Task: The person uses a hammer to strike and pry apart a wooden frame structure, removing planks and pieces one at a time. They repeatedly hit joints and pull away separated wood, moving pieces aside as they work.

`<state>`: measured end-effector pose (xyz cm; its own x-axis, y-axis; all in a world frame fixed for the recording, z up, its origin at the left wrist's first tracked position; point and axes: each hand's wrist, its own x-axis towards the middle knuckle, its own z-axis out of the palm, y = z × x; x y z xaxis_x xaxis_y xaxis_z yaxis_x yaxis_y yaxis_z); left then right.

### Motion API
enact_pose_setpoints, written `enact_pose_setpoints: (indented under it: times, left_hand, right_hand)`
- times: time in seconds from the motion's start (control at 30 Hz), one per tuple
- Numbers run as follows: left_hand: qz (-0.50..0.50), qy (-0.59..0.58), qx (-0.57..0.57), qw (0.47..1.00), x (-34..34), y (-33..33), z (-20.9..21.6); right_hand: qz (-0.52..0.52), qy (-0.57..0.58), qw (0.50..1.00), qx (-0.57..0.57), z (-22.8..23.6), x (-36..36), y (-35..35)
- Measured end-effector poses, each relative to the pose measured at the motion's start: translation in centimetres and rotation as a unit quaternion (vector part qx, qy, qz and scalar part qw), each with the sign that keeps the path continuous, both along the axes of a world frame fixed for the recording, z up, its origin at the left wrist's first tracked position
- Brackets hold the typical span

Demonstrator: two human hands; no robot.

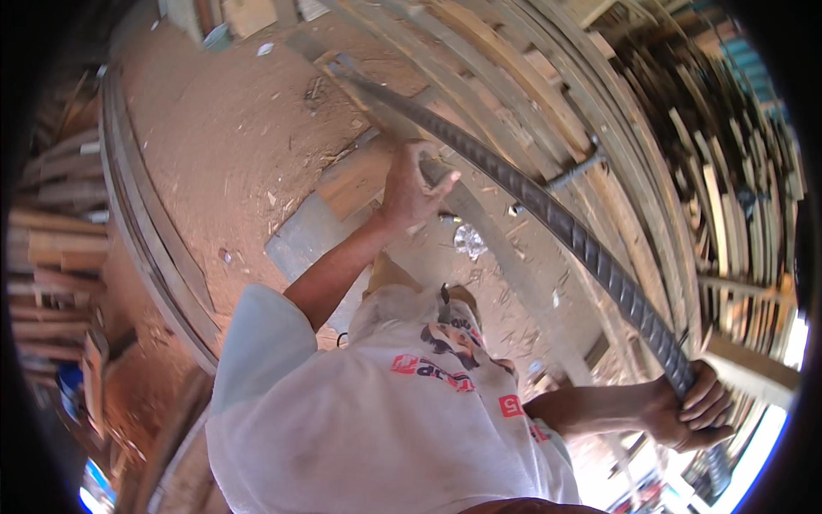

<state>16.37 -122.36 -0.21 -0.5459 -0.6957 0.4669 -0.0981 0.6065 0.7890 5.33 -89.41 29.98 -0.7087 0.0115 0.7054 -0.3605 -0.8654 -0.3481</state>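
Observation:
A long dark ribbed steel bar (531,193) slants across the view from the upper middle to the lower right. My right hand (698,407) is closed around its near part, with the fingers wrapped over it. The far end of the bar narrows in the picture near a narrow board (364,98). To the left of the bar, my left hand (415,184) is held out with thumb and forefinger apart in a curve. It does not touch the bar, and I see nothing held in it.
Long timber boards (479,77) lie along the right side, with a short dark metal rod (575,171) across them. Stacked wood stands at the far right (728,188) and left (60,248). Crumpled clear plastic (468,242) and wood chips litter the dirt floor (214,128).

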Motion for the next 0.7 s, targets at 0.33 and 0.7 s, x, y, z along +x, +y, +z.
enact_pose_setpoints:
  times: [0.33, 0.7]
  left_hand:
    - [-0.013, -0.014, -0.067, 0.998, 2.5, -2.1, 1.7]
    - [-0.202, -0.304, -0.21, 0.907, -3.4, -2.6, -1.4]
  right_hand:
    - [-0.003, -0.037, 0.997, -0.067, -2.4, 3.2, -0.5]
    - [-0.028, -0.043, 0.996, -0.072, -2.3, 3.8, 0.3]
